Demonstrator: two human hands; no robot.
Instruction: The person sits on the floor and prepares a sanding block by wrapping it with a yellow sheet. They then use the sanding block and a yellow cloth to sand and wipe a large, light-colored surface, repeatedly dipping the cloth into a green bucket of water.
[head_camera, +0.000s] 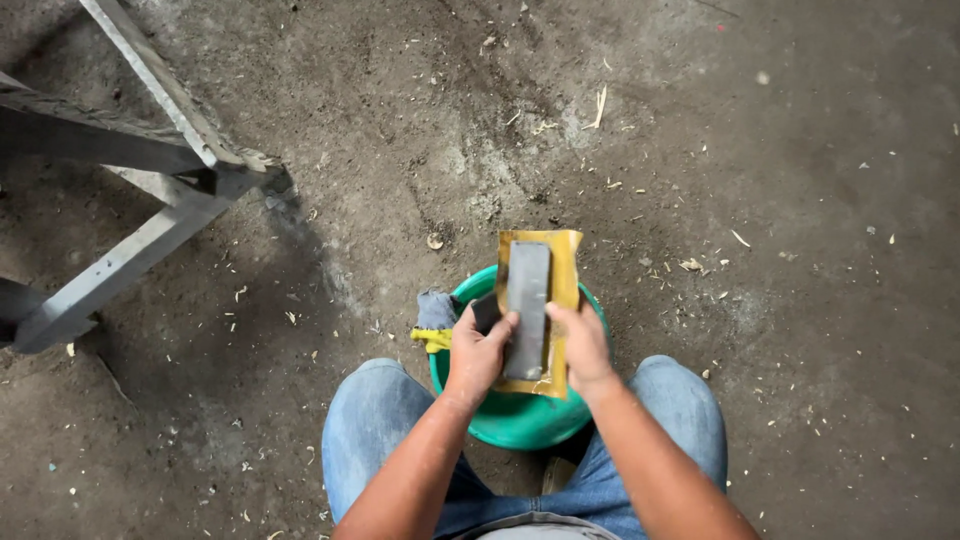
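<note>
**Flat grey block held on a yellow board over a green basin**

The person sits with knees apart in blue jeans (385, 430), a green basin (520, 425) on the ground between them. Across the basin's rim lies a yellow-brown board (568, 265), and on it rests a long, flat, dark grey block (527, 300), its length running from near to far.

The left hand (478, 355) closes on the near left end of the block, thumb on top and fingers curled at its edge. The right hand (583, 345) clamps the near right side of the board, thumb lying along the block's edge. Neither hand is open.

The block looks stiff, dense and heavy for its size, probably stone or metal; its surface seems dull rather than slick, though it may be wet from the basin. It should not bend, yet could chip if dropped on the concrete floor (760, 180). The long side edges near the middle look the safest place to take it. The thin board seems light and could slide on the rim.

A grey cloth and yellow glove (435, 322) hang at the basin's left. A grey wooden frame (150, 170) stands at the far left.
</note>
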